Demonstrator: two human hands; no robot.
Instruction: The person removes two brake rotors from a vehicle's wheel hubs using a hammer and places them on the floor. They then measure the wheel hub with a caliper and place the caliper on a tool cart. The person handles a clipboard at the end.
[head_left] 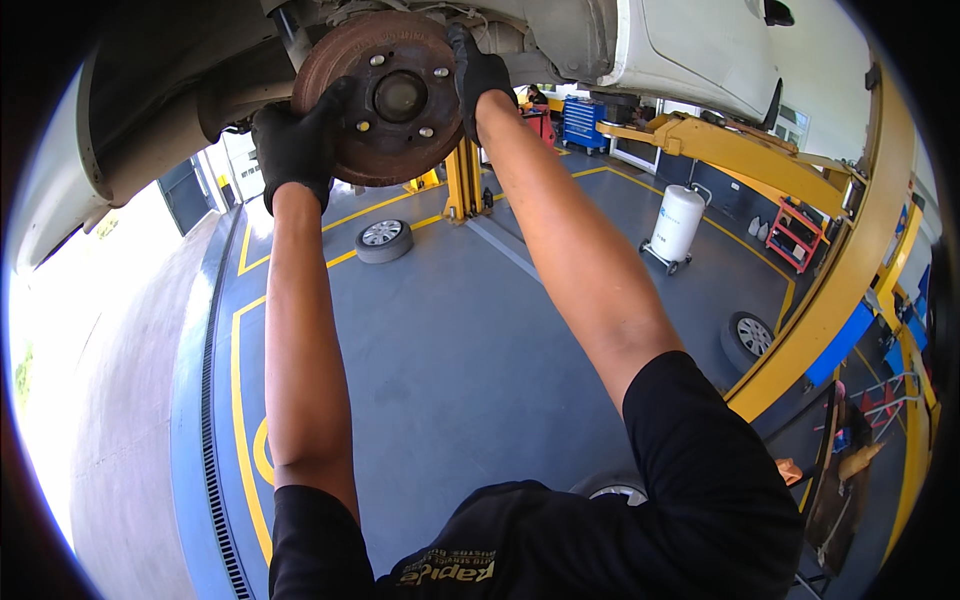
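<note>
A rusty brake drum (352,95) sits at the wheel hub under the raised white car, its face turned toward me. Several shiny studs stand out around its round centre cap (400,97). My left hand (298,140), in a black glove, grips the drum's left edge, with the thumb across its face. On the opposite edge my right hand (480,78), gloved too, is closed around the rim. The fingers of both hands are partly hidden behind the drum.
Yellow lift arms (740,150) and a lift post (830,300) stand to the right. Wheels lie on the grey floor, one (384,240) ahead and one (748,338) at right. Farther back are a white tank on wheels (677,224), a red cart (797,236) and a blue tool cabinet (585,124).
</note>
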